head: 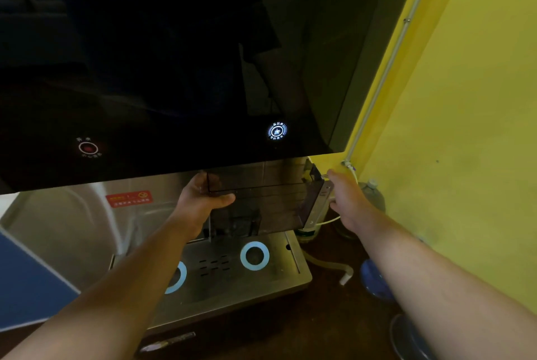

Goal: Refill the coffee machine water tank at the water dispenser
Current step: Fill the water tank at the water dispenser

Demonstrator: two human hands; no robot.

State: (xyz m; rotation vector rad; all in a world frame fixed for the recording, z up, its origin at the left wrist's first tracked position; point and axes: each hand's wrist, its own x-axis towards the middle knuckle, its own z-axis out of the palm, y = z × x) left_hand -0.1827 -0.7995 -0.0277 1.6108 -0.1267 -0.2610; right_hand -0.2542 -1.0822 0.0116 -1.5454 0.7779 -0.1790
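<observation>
A smoky, see-through water tank (261, 199) hangs under the lower edge of the black glass water dispenser (174, 68), above the steel drip tray (232, 278). My left hand (200, 196) grips the tank's left end, thumb across its front. My right hand (345, 196) is against the tank's right end, its fingers hidden behind it. A lit white button (277, 130) glows on the panel just above the tank. A dim red button (88, 148) sits at the left.
Two blue rings (254, 255) mark the cup spots on the tray. A yellow wall (465, 127) with a grey pipe (389, 68) stands close on the right. Bottles (372, 194), a white hose (334, 266) and a blue object (374, 281) lie on the dark floor.
</observation>
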